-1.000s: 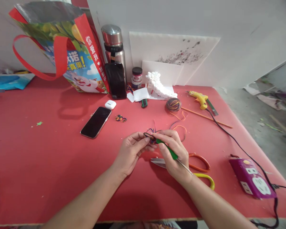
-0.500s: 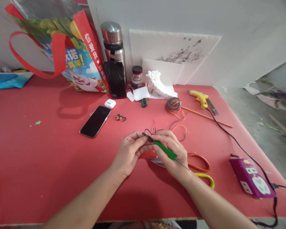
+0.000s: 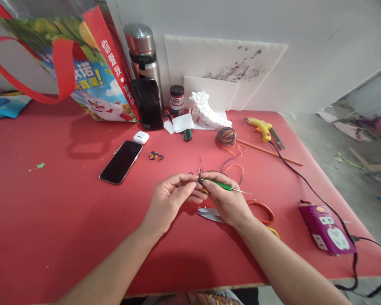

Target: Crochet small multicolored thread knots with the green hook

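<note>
**Between two bare hands: a small yarn piece (image 3: 205,191) and a green-handled tool (image 3: 221,184)**

Above the smooth red table (image 3: 66,212), near its middle, the yarn piece, dark with orange, is at the fingertips of both hands and mostly hidden by them. The left hand (image 3: 168,199) has its thumb and fingers bent and closed on the piece, although the pinch itself is partly covered. The right hand (image 3: 228,202) grips the tool by its slim green handle; a thin metal rod points out to the right.

Loose yarn strands (image 3: 236,165), orange and purple, curl behind the right hand toward a round, tightly wound yarn ball (image 3: 226,136). Partly below this hand lie scissors (image 3: 211,214) with flat metal blades and rounded handles, one orange and one yellow. Well apart from the left hand is a small knotted yarn cluster (image 3: 155,156), near a flat black smartphone (image 3: 121,162) and a glossy white case (image 3: 141,137).

Farther back, a bumpy white object (image 3: 208,112) slopes down to the right. A straight orange stick (image 3: 269,152) reaches from beside the ball, in front of a yellow glue gun (image 3: 259,128).
</note>
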Tool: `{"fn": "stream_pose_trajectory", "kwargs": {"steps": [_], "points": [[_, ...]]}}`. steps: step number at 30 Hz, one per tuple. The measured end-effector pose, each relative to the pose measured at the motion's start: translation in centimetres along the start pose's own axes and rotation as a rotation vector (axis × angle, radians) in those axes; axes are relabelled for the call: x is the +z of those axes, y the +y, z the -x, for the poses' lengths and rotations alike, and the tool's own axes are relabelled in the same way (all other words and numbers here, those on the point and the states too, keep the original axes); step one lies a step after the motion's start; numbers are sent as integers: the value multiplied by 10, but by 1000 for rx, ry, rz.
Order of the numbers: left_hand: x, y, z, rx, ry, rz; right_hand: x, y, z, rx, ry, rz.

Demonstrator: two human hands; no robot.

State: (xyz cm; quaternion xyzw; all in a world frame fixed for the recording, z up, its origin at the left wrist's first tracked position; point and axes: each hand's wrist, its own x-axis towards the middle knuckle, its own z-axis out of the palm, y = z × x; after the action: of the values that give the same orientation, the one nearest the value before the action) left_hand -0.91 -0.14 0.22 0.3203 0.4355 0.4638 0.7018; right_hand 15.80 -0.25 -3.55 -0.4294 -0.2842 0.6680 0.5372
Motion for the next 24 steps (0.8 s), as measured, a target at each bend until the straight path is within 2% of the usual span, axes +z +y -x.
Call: {"fn": "stream_pose_trajectory", "kwargs": {"steps": [2,8,10,12,16,20,24], "points": [[-3,0,-1,51,5,-82,-1,-1,-2,65,-23,-42],[-19,6,-9,301,115,-349,-6,-8,-5,248,-64,-136],[-24,9,-12,401,64,-440,-7,-9,-5,296,-85,-153],[-28,12,-14,449,-48,-546,-6,-10,-4,335,-107,-165],[-30,15,-15,480,-145,-707,-4,-11,-2,386,-134,-186],[-27,14,-14,483,-131,-728,-4,-12,-2,373,-143,-191],[-25,12,-13,451,-115,-656,-6,-12,-3,314,-144,-177]]}}
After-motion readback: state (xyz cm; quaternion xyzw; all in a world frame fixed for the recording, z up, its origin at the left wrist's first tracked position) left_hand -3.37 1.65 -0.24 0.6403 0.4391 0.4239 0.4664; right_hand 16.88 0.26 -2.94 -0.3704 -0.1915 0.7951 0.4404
